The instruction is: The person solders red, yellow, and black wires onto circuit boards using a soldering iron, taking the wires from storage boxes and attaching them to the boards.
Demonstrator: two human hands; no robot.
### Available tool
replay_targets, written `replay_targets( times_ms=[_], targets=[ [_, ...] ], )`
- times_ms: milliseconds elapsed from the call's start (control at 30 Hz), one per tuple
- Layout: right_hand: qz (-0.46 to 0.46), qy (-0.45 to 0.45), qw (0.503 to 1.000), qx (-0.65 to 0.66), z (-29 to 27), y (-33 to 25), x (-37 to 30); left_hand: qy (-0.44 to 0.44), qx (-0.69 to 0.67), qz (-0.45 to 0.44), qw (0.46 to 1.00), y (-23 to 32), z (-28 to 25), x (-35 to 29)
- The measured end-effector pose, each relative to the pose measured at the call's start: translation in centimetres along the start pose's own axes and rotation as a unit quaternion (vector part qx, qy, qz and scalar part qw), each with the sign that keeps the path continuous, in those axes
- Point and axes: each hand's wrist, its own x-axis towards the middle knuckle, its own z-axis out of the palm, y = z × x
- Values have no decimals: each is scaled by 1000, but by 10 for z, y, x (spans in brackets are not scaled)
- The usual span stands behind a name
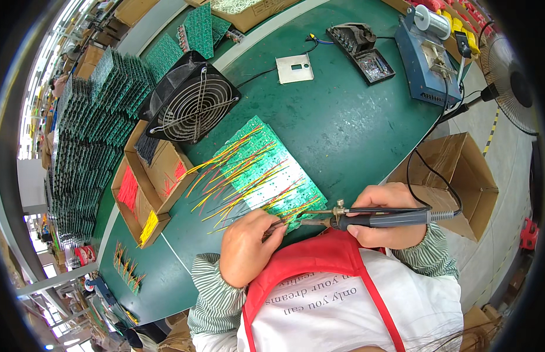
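Observation:
My right hand (389, 217) is wrapped around a soldering iron (401, 219) with a dark handle and a thin solder-feed tube along it. The iron's tip reaches left to the near edge of a green circuit board (296, 182). Rows of red, yellow and black wires (237, 164) stick out of the board toward the left. Beside the tip, my left hand (249, 243) is closed, its fingertips pinching a thin dark wire at the board's near corner. The fingers partly hide the wire's end.
A black fan (196, 102) stands behind the board. Left of it, a cardboard box (161, 202) holds sorted wires, beside tall stacks of circuit boards (85, 152). A blue solder-feed unit (425, 64) sits far right, past a black tip-cleaning box (363, 56). An open carton (454, 182) stands at right.

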Motion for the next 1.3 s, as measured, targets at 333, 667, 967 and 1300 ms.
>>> replay_targets(
  times_ms=[333,667,967,1300],
  targets=[
    [-16,-10,999,-28,1,1,5,11,-10,23,1000,-4,1,2],
    [-24,19,1000,-9,-6,2,-1,31,9,17,999,-2,-13,-1],
    [-44,36,998,-37,-15,5,-8,79,88,36,992,17,-6,2],
    [-33,36,999,-24,-16,10,-9,20,14,29,999,11,14,15]
  ],
)
